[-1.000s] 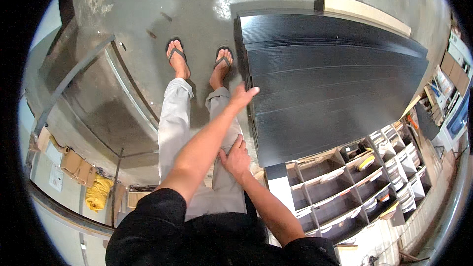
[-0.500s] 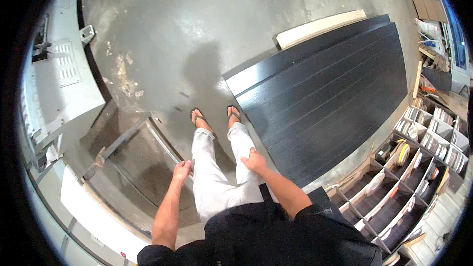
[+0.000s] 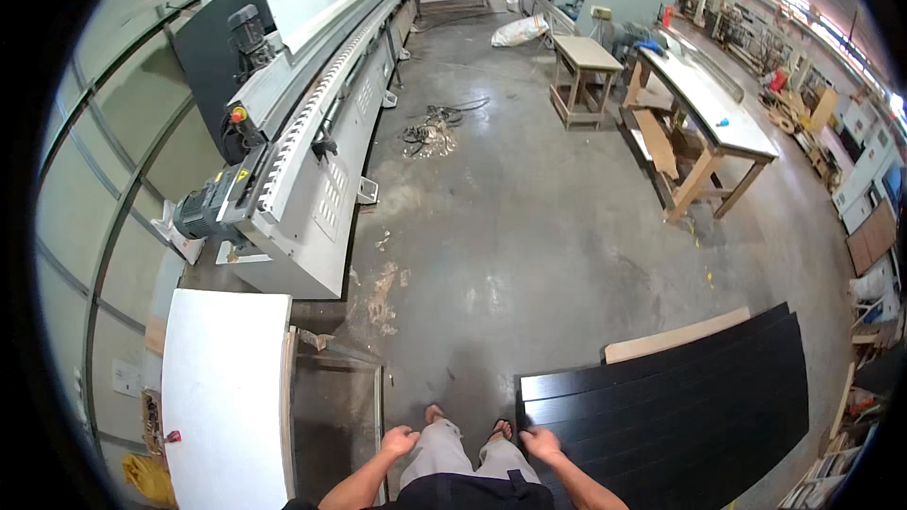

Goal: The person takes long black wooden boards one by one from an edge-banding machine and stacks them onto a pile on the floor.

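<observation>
My left hand point(image 3: 401, 440) hangs just left of my knee, its fingers curled in with nothing seen in them. On the other side, my right hand point(image 3: 541, 443) is also loosely closed, seemingly bare, over the near-left edge of a stack of black panels point(image 3: 661, 406). The panels lie flat low on the right, with a pale board point(image 3: 675, 334) showing along their far side. To the left of my left hand stands a metal frame point(image 3: 379, 397), beside a white-topped table point(image 3: 227, 387) that carries a small red object point(image 3: 173, 436).
A long grey-white machine point(image 3: 312, 189) runs away on the left. Cables and debris point(image 3: 430, 137) lie on the concrete floor ahead. A small wooden table point(image 3: 586, 55) and a white-topped workbench point(image 3: 709, 104) stand at the far right. A yellow bag point(image 3: 149, 480) sits low left.
My view has tilted up from my feet to the workshop ahead, so the hands and black panels sit lower in the picture. The compartment rack on the right has mostly left view.
</observation>
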`<state>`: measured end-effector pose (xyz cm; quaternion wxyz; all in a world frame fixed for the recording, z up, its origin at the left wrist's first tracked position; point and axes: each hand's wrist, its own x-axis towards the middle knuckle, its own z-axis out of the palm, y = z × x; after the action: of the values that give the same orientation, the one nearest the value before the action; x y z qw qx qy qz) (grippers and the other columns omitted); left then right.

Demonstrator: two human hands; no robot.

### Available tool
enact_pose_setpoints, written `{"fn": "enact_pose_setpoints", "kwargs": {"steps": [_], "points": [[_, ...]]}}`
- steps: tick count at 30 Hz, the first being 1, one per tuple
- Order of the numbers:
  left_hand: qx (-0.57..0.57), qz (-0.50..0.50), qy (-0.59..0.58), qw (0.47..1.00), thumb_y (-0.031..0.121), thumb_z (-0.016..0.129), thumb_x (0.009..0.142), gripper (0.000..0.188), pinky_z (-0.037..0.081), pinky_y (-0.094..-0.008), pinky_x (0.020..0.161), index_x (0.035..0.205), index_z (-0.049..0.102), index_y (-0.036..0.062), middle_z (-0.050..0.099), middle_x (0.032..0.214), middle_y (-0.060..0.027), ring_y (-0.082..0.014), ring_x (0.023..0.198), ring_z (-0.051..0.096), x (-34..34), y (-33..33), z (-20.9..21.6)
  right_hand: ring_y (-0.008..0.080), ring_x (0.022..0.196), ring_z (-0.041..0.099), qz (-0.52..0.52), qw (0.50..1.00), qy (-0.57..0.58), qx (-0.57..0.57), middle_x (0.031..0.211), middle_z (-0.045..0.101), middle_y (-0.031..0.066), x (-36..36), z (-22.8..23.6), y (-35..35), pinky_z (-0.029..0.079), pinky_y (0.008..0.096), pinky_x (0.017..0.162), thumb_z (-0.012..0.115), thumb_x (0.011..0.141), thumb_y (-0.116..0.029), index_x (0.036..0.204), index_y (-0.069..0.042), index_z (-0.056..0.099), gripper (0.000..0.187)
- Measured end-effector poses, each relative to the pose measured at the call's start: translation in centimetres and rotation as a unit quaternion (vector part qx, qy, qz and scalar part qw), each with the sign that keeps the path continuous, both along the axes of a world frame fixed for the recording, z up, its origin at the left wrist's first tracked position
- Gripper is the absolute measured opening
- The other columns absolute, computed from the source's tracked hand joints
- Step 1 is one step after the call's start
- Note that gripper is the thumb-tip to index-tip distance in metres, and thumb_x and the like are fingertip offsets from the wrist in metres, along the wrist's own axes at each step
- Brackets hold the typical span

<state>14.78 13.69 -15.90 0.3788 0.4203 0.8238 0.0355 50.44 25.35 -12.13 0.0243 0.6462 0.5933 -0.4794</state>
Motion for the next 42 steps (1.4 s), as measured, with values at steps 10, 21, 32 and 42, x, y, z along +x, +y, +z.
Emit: {"fn": "enact_pose_setpoints", "kwargs": {"steps": [10,21,32,42], "points": [[0.018,-0.396,-0.110,0.912,0.029,0.053,0.088,0.034,0.043,-0.0474,0.086,0.108,0.057,0.0011,0.061,0.101,-0.0242,-0.0408,0.101,0.055,10.5,10.3,11.2,0.0306,0.091,0.061,0.487,0.789,0.370,0.050,0.094,0.064,0.0153,-23.6,20.9,-1.3,0.047,0.0375,0.078,0.053,0.089,-0.033,0.097,-0.003,0.064,0.033],[0.059,-0.435,-0.107,0.892,0.028,0.056,0.085,0.041,0.045,-0.0475,0.081,0.110,0.053,-0.0040,0.061,0.102,-0.0257,-0.0409,0.101,0.056,6.9,7.4,14.7,0.0338,0.077,0.058,0.578,0.722,0.364,0.108,0.079,0.061,0.0149,-29.7,24.1,-5.8,0.045,0.0403,0.067,0.056,0.086,-0.025,0.087,-0.004,0.063,0.022],[0.140,-0.388,-0.115,0.904,0.033,0.055,0.084,0.036,0.047,-0.0472,0.078,0.103,0.058,0.0021,0.063,0.099,-0.0218,-0.0390,0.097,0.058,4.9,5.1,15.3,0.0339,0.078,0.059,0.619,0.685,0.373,0.093,0.081,0.061,0.0163,-31.8,23.4,-7.9,0.046,0.0394,0.068,0.057,0.081,-0.016,0.086,-0.002,0.061,0.015],[0.124,-0.401,-0.122,0.900,0.028,0.054,0.085,0.036,0.047,-0.0471,0.080,0.110,0.055,0.0019,0.062,0.102,-0.0220,-0.0388,0.100,0.058,6.0,5.0,15.2,0.0310,0.084,0.059,0.640,0.652,0.404,0.049,0.086,0.061,0.0144,-31.6,24.4,-8.9,0.047,0.0373,0.071,0.058,0.076,-0.010,0.087,-0.002,0.062,0.014]]}}
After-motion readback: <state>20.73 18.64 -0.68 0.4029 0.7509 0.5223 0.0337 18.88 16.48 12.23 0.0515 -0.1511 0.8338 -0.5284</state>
